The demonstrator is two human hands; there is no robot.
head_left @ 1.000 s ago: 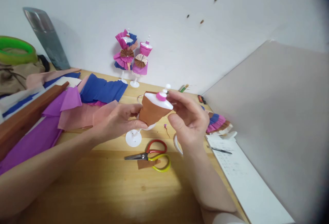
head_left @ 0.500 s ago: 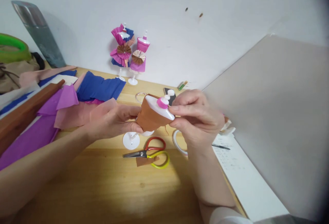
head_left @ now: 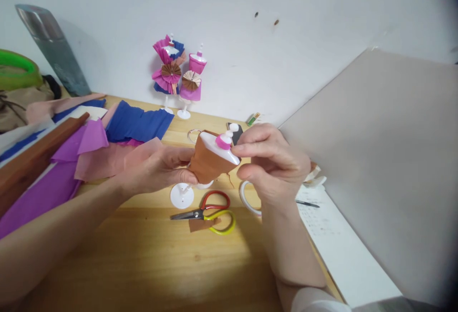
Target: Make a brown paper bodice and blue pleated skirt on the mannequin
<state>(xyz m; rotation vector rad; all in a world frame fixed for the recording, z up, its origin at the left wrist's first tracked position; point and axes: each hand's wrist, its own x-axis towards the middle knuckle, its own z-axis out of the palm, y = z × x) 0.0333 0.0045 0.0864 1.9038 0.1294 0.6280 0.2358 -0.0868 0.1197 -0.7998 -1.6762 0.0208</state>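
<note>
A miniature dress form (head_left: 213, 161), tilted to the right, has brown crepe paper wrapped round its body. Its white top and pink neck band (head_left: 223, 142) stay bare. My left hand (head_left: 168, 166) grips the lower body from the left, thumb in front, fingers partly hidden behind. On the right, my right hand (head_left: 277, 164) touches the form's shoulder with its index fingertip, while its thumb stands apart, off the paper. The form's round white base (head_left: 182, 196) shows below my left hand. Scissors (head_left: 196, 214) with red and yellow handles lie under it, over a brown paper scrap (head_left: 198, 225).
Two dressed miniature forms (head_left: 170, 71) stand by the wall. Blue crepe paper (head_left: 138, 122) and other coloured sheets lie at left, near a tilted-looking flask (head_left: 59, 57). A tape roll (head_left: 245, 197), a ring (head_left: 193, 135) and a written sheet with a pen (head_left: 307, 203) lie around.
My right thumb has come away from the form's edge, opening a gap below the index finger. The form stays in my left hand; the view has shifted slightly.
</note>
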